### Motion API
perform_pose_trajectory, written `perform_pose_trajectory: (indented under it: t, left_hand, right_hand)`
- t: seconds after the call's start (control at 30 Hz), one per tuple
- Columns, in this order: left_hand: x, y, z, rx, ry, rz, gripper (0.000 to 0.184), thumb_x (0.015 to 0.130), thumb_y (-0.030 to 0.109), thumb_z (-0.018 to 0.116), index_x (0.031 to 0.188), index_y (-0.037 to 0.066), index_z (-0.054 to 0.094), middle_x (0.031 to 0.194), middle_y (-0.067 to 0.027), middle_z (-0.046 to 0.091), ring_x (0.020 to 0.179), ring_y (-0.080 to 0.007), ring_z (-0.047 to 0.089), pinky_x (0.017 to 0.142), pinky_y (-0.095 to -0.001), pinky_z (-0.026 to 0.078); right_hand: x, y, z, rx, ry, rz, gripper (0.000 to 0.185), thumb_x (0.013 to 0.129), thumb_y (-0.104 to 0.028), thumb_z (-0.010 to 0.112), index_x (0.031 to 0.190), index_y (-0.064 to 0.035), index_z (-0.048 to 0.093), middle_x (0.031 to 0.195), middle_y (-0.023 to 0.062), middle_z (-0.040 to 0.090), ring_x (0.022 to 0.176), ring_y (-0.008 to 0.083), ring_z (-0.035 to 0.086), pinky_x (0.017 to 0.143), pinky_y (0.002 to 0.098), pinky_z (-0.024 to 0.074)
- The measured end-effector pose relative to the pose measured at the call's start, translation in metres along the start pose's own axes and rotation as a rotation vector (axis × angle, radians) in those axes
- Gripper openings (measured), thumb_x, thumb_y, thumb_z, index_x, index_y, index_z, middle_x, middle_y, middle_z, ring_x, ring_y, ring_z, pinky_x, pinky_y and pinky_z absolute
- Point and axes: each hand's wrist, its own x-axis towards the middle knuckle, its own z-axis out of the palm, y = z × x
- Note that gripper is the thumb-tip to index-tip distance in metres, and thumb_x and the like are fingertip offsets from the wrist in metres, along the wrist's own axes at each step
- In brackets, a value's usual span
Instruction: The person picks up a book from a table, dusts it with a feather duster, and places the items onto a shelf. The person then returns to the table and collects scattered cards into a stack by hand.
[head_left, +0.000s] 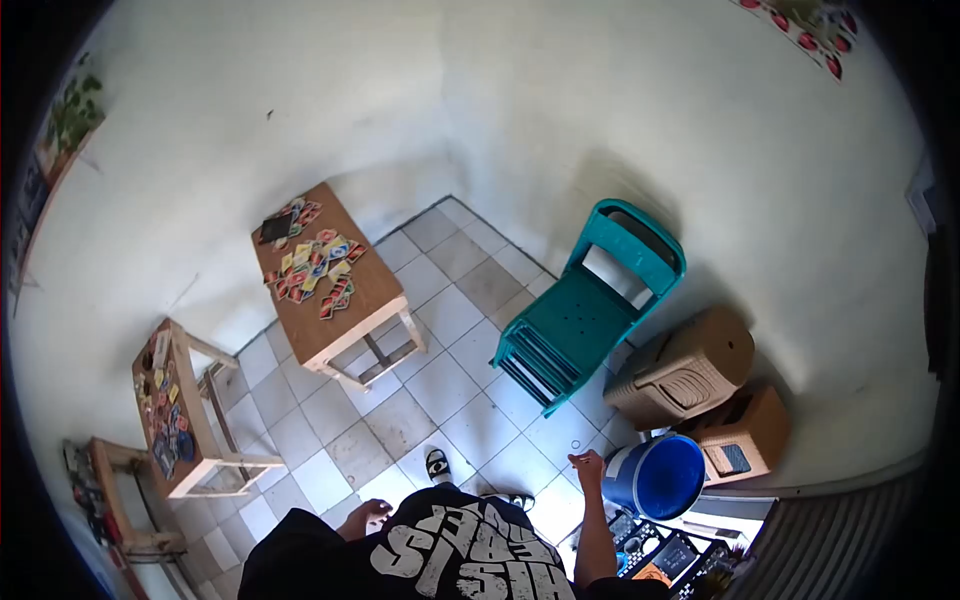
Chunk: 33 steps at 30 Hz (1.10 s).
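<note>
My right hand is raised beside the blue bucket, with its fingers reaching left and slightly apart. Just beyond its fingertips a small thin ring shows against the floor tiles; whether it lies on the floor or is in the air is unclear. My left hand is low by my black T-shirt, fingers curled inward. What it holds, if anything, cannot be made out.
A brown table holds scattered cards and a dark flat item. Left of it stands a second wooden table. At right are stacked green chairs, a tan plastic container and an orange-brown box.
</note>
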Motion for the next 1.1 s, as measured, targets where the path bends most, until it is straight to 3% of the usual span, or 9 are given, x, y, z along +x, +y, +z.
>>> perform_pose_trajectory:
  t: [0.03,0.2,0.27,0.37,0.5,0.7,0.8,0.97,1.1]
  left_hand:
    - [0.006,0.011,-0.006,-0.239,-0.014,-0.224,0.037,0.097,0.04,0.052,0.123,0.016,0.061,0.105,-0.005,0.071,0.089,-0.0207,0.07,0.071,-0.0374,0.056]
    - [0.052,0.024,-0.062,-0.138,0.088,-0.024,0.031,0.091,0.035,0.054,0.108,0.012,0.066,0.084,-0.0056,0.072,0.07,-0.018,0.07,0.059,-0.0325,0.056]
    - [0.077,0.032,-0.083,-0.153,0.147,0.091,0.027,0.088,0.034,0.055,0.101,0.014,0.069,0.078,-0.0081,0.071,0.064,-0.0201,0.069,0.068,-0.036,0.056]
    - [0.121,0.037,-0.1,-0.01,0.344,0.344,0.03,0.088,0.037,0.058,0.104,0.014,0.069,0.106,-0.0155,0.069,0.101,-0.0364,0.064,0.087,-0.0435,0.052]
    - [0.087,0.093,-0.141,-0.293,0.356,0.349,0.03,0.092,0.034,0.057,0.109,0.012,0.068,0.106,-0.0158,0.069,0.099,-0.0361,0.066,0.088,-0.0419,0.052]
    - [0.085,0.043,-0.119,-0.458,0.377,0.133,0.032,0.094,0.029,0.055,0.112,0.005,0.065,0.091,-0.0119,0.073,0.075,-0.0206,0.07,0.068,-0.034,0.056]
    - [0.068,-0.006,-0.092,-0.443,0.253,-0.1,0.032,0.087,0.034,0.057,0.1,0.008,0.07,0.076,-0.0111,0.072,0.071,-0.0228,0.071,0.071,-0.0377,0.056]
    - [0.004,0.008,-0.101,-0.491,0.169,-0.437,0.029,0.09,0.031,0.053,0.102,0.009,0.068,0.094,-0.0088,0.072,0.081,-0.0218,0.072,0.067,-0.0383,0.055]
    - [-0.003,0.037,-0.11,-0.763,0.374,-0.239,0.028,0.094,0.03,0.051,0.111,0.012,0.065,0.098,-0.0062,0.071,0.078,-0.0219,0.071,0.066,-0.0393,0.055]
  right_hand:
    - [-0.003,0.007,0.02,0.023,-0.042,-0.021,0.025,0.073,-0.013,0.081,0.071,0.001,0.061,0.067,0.0123,0.068,0.061,0.0185,0.067,0.059,0.0314,0.0524]
    - [-0.052,0.02,0.075,0.222,-0.177,0.156,0.018,0.082,-0.001,0.07,0.076,0.0045,0.054,0.065,0.0161,0.066,0.056,0.0242,0.069,0.047,0.0298,0.0538]
    - [-0.076,0.046,0.082,0.223,-0.166,0.227,0.015,0.084,0.001,0.066,0.077,0.0048,0.054,0.062,0.0168,0.064,0.057,0.0253,0.07,0.045,0.0299,0.0537]
    - [-0.116,0.078,0.077,0.204,-0.223,0.341,0.016,0.083,0.004,0.064,0.075,0.0028,0.05,0.059,0.0156,0.062,0.056,0.0279,0.07,0.044,0.0326,0.0537]
    - [-0.151,0.05,0.057,-0.673,-0.385,-0.04,0.014,0.081,-0.002,0.067,0.073,0.0081,0.061,0.057,0.0113,0.063,0.051,0.0234,0.067,0.047,0.0324,0.0538]
    - [-0.085,0.022,0.083,-0.653,-0.442,-0.077,0.015,0.082,-0.003,0.065,0.075,0.01,0.064,0.058,0.0121,0.066,0.05,0.022,0.066,0.048,0.0314,0.0536]
    - [-0.006,-0.004,0.128,-0.207,-0.469,0.181,0.016,0.085,-0.002,0.057,0.074,0.0081,0.061,0.063,0.0164,0.068,0.05,0.0228,0.067,0.049,0.0319,0.0545]
    - [0.152,-0.034,0.215,-0.075,-0.605,-0.01,0.014,0.087,-0.003,0.052,0.083,0.0092,0.057,0.064,0.0164,0.069,0.053,0.0239,0.069,0.049,0.033,0.0555]
    - [0.227,-0.141,0.26,-0.029,-0.703,0.027,0.016,0.092,-0.008,0.054,0.089,0.0077,0.057,0.071,0.0178,0.07,0.057,0.0236,0.07,0.05,0.0318,0.0557]
